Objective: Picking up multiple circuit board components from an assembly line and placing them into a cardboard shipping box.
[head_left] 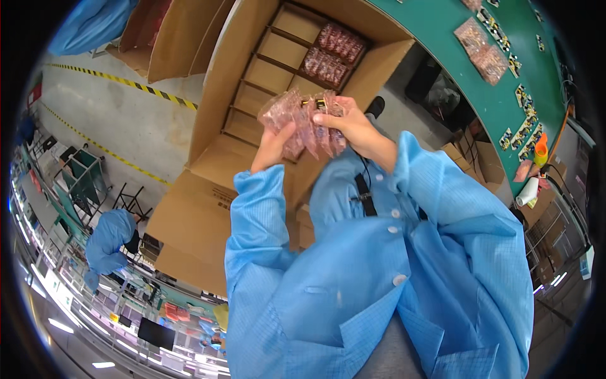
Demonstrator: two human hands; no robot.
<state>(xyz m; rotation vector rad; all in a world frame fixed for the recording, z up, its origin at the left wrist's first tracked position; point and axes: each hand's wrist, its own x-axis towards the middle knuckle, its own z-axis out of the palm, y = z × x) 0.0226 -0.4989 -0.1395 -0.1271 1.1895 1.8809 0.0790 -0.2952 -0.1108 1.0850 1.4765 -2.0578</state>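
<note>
My left hand [273, 144] and my right hand [351, 124] together hold a bunch of pink bubble-wrap pouches [302, 120] with small dark parts inside. The left hand grips the bunch from below left, the right hand pinches its upper right side. I hold them above an open cardboard box [221, 95] with cardboard dividers. Two compartments at the box's far side hold more pink pouches [332, 53]. Both my arms are in blue coat sleeves.
A green work table [454, 69] at the upper right carries more pink pouches [483, 50] and several small electronic parts. Other cardboard boxes [167, 38] stand at the upper left. Another person in a blue coat [110, 243] bends at the lower left. Yellow-black floor tape [126, 82] crosses the grey floor.
</note>
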